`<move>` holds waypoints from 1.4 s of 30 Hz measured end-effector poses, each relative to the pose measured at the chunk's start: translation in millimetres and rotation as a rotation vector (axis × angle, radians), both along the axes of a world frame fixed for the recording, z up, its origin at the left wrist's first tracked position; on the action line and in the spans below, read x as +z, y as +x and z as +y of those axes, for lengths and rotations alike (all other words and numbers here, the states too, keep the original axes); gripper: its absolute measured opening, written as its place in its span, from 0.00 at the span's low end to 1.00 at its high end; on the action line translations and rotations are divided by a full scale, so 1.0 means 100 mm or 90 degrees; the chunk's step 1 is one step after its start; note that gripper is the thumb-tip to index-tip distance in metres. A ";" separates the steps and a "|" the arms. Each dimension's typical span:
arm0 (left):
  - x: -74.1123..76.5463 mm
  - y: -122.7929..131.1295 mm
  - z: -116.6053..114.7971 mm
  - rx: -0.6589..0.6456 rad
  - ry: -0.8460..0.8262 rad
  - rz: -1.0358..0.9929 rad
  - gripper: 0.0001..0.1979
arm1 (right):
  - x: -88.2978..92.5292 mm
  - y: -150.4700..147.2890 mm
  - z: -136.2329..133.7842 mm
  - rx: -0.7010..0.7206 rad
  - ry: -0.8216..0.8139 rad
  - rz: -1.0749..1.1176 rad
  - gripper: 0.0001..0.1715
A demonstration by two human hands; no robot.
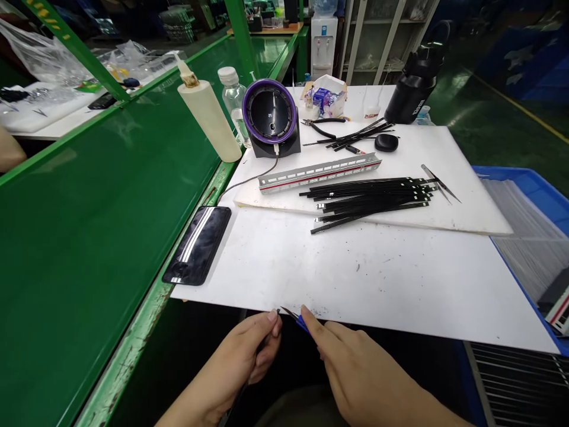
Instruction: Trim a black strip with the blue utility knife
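Our left hand [235, 362] is closed in a pinch on a thin black strip [278, 311], with thumb and fingers around it. Our right hand [355, 370] is closed on blue-handled tweezers [302, 323], whose fine tips are right by the strip's upper end. We cannot tell whether they are touching it. Both hands are just below the near edge of a white board [284, 267].

Farther up the board, a loose pile of black strips [368, 198] lies on a raised white sheet [462, 216], beside a perforated metal rail [317, 174] and a pair of steel tweezers [440, 184]. Beyond these are pliers [322, 126] and a round purple-rimmed device [269, 110]. A smartphone [198, 244] lies face up at the board's left edge, next to a green workbench [111, 207]. A blue tray [528, 196] sits to the right.
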State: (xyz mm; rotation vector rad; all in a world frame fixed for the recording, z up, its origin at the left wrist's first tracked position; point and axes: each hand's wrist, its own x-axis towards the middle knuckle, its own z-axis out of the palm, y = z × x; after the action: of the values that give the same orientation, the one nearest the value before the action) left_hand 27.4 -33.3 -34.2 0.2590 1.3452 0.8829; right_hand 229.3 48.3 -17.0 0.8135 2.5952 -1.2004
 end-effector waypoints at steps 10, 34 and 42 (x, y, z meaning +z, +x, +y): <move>0.00 -0.03 0.01 -0.010 -0.031 -0.020 0.23 | 0.04 -0.07 0.05 0.047 0.011 -0.034 0.44; 0.00 -0.05 0.02 -0.031 -0.060 -0.003 0.25 | 0.06 -0.02 0.05 0.076 0.097 -0.043 0.46; -0.02 -0.06 0.00 -0.020 -0.062 -0.010 0.25 | 0.07 -0.03 0.06 0.073 0.126 -0.042 0.45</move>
State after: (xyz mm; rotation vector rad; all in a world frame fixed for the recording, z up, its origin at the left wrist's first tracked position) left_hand 21.3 -32.9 -35.8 0.1970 1.3616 0.7902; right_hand 226.5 53.9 -10.0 0.7139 2.6959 -0.8814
